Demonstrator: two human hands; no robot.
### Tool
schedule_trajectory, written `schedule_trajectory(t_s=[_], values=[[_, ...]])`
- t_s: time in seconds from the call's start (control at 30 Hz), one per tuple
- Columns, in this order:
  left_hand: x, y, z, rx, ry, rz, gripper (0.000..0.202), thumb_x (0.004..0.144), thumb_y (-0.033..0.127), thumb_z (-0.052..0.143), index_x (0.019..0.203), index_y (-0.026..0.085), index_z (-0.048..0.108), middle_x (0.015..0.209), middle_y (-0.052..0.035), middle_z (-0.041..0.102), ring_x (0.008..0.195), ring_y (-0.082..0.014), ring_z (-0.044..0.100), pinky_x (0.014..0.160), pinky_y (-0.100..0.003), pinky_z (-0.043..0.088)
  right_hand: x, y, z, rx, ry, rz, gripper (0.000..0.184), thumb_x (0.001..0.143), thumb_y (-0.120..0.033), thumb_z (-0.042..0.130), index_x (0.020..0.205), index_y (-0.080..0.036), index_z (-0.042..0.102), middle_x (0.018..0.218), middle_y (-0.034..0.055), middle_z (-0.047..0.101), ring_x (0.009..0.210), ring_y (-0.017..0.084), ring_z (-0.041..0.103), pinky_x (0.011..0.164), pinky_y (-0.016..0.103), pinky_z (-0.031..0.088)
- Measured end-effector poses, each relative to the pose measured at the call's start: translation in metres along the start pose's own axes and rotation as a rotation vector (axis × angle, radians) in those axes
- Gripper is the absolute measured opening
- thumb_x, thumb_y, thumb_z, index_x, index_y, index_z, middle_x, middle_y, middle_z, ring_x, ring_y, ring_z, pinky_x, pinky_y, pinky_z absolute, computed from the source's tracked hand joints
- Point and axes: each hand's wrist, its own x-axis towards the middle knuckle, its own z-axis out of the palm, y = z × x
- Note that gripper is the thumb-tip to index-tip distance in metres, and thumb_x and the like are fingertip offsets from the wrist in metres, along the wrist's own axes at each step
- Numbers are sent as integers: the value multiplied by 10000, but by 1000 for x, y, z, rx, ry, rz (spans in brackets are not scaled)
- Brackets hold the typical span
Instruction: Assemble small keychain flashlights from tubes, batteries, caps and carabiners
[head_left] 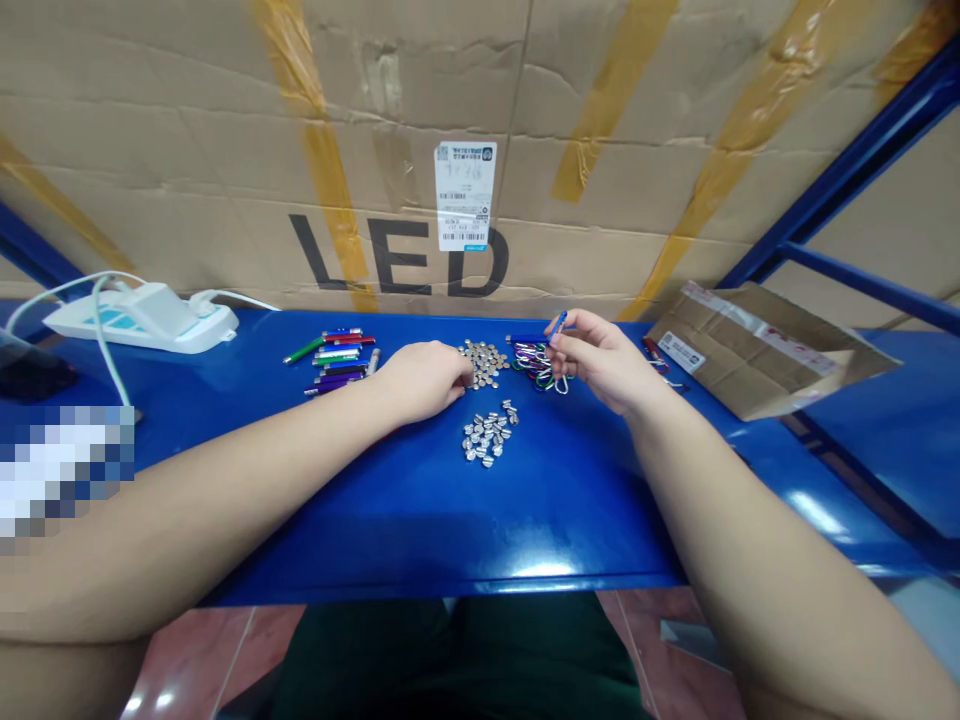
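My left hand (421,381) rests on the blue shelf (420,500), fingers curled and pinching at the edge of a pile of small silver button cells (484,362). What the fingertips grip is hidden. My right hand (600,360) is raised a little and pinches a small blue keychain light (556,326) upright between thumb and fingers. Under that hand lies a heap of coloured carabiner clips (536,362). A second pile of small silver caps (489,433) lies nearer to me, between both hands.
Several coloured pen-like light tubes (337,358) lie left of my left hand. A white power strip (146,318) with cables sits at far left. An open cardboard box (757,350) is at right. A big carton marked LED (405,255) walls the back.
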Motion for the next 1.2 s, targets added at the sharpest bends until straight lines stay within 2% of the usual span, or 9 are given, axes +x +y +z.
schedule_trajectory(t_s=[0.13, 0.37, 0.63, 0.7, 0.8, 0.93, 1.07, 1.13, 1.2], values=[[3, 4, 4, -1, 16, 21, 253, 968, 189, 574, 1043, 220, 814, 1133, -81, 804, 1050, -290, 736, 877, -416, 569, 0, 1, 1, -12, -11, -24, 312, 765, -368, 857, 922, -241, 619, 734, -38, 633, 618, 106, 588, 613, 271, 517], [6, -1, 3, -2, 70, 30, 204, 932, 189, 628, 1062, 199, 785, 1123, -89, 750, 1058, -274, 712, 846, -377, 552, 0, 2, 0, 15, -7, -15, 339, 756, -397, 874, 915, -237, 620, 733, -40, 633, 612, 103, 573, 615, 273, 512], [14, -3, 3, 39, 124, 71, 220, 966, 187, 578, 1099, 180, 753, 1116, -110, 733, 1056, -304, 690, 861, -420, 528, 2, 5, -2, 26, 5, 9, 336, 741, -354, 887, 923, -234, 631, 741, -32, 663, 615, 107, 598, 603, 257, 513], [11, -3, -1, 7, 179, 61, 216, 980, 200, 560, 1088, 181, 746, 1101, -100, 738, 1042, -288, 687, 862, -414, 525, 2, 6, -2, 43, -13, 19, 327, 753, -349, 880, 936, -231, 635, 743, -30, 666, 618, 108, 603, 606, 254, 518], [-3, -1, -8, -133, 332, 41, 168, 970, 217, 579, 1031, 186, 732, 1010, -67, 739, 999, -260, 680, 876, -405, 523, 0, 6, 0, 49, -105, 35, 297, 782, -328, 855, 955, -221, 639, 759, -21, 684, 619, 111, 616, 602, 248, 515], [-34, 13, -11, -220, 456, 173, 130, 966, 221, 592, 1012, 175, 705, 1036, -76, 706, 1018, -257, 653, 946, -423, 517, -8, -3, 9, 0, -363, -12, 226, 832, -262, 825, 969, -198, 657, 800, -10, 711, 693, 116, 659, 667, 236, 531], [-52, 28, 0, -257, 435, 324, 170, 991, 252, 608, 1124, 163, 664, 1132, -107, 719, 1100, -285, 653, 978, -432, 526, -22, -19, 20, -55, -721, -83, 217, 888, -309, 821, 961, -163, 678, 873, 9, 698, 794, 129, 681, 753, 251, 562], [-52, 29, 9, -368, 375, 350, 178, 995, 280, 641, 1145, 185, 642, 1094, -73, 748, 1032, -252, 698, 909, -376, 545, -28, -24, 27, -43, -767, -89, 260, 923, -373, 806, 938, -154, 668, 873, 11, 682, 795, 125, 679, 754, 248, 564], [-49, 25, 18, -449, 342, 331, 152, 1021, 277, 621, 1155, 204, 627, 1033, -33, 769, 929, -213, 734, 803, -316, 542, -31, -25, 33, -40, -718, -75, 276, 969, -390, 769, 899, -154, 645, 833, 7, 675, 758, 114, 675, 736, 238, 564]])
